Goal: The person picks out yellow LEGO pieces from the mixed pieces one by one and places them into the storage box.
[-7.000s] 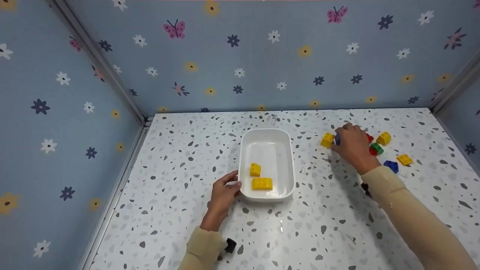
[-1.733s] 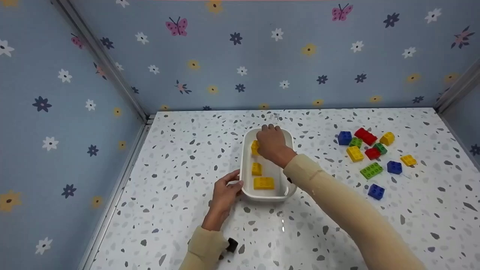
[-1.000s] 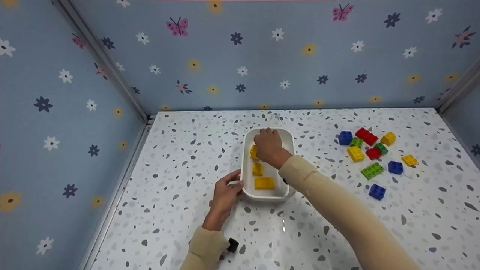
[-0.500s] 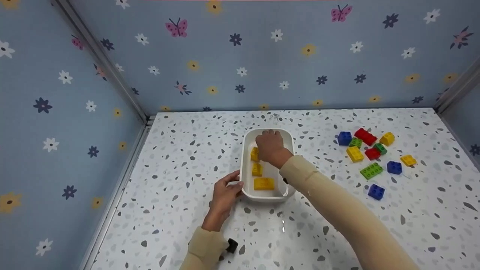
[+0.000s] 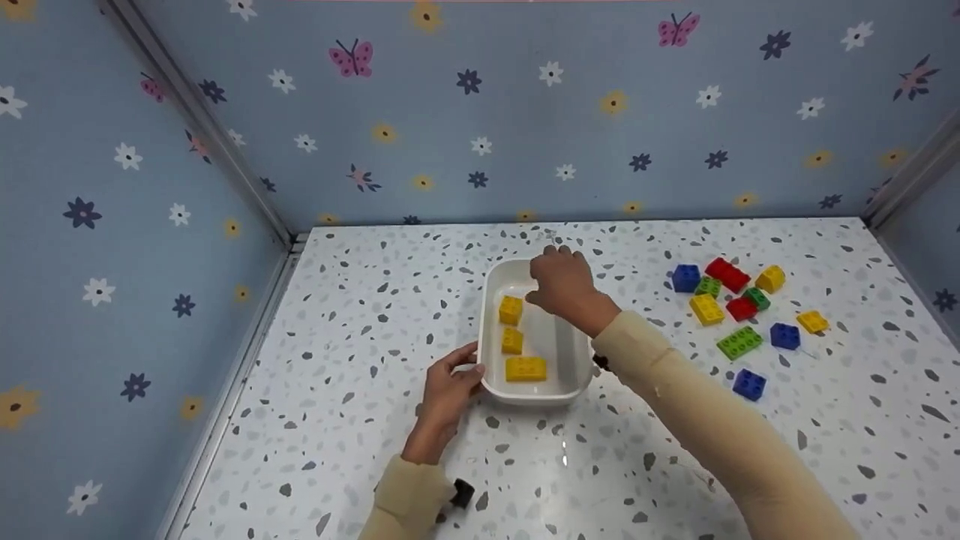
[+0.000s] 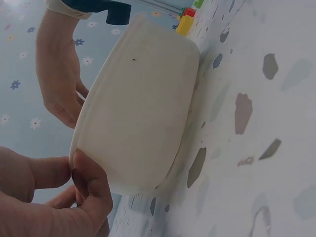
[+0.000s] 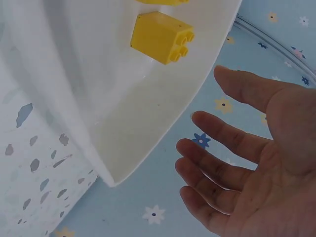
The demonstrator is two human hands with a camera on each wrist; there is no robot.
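A white plastic tub (image 5: 555, 390) stands on the speckled table. My left hand (image 5: 448, 386) pinches its left rim between thumb and fingers, as the left wrist view shows at the tub's rim (image 6: 75, 143). Inside, along the left wall, lie three yellow toy bricks: a far one (image 5: 511, 309), a middle one (image 5: 511, 341) and a wider near one (image 5: 526, 368). Over the tub's far right part is my right hand (image 5: 566, 283), its fingers loosely spread. In the right wrist view nothing is in that hand (image 7: 261, 153), and the far yellow brick (image 7: 160, 37) sits apart from it.
Right of the tub lies a loose group of bricks, among them a blue one (image 5: 685, 278), a red one (image 5: 727, 274), a yellow one (image 5: 706, 309) and a light green one (image 5: 740, 343). A patterned wall (image 5: 517, 127) closes off the table's back edge.
Since 7 s ago, my right hand has come from the brick group to the tub, and a third yellow brick now lies inside. It has let go and shifted right. My left hand stays put.
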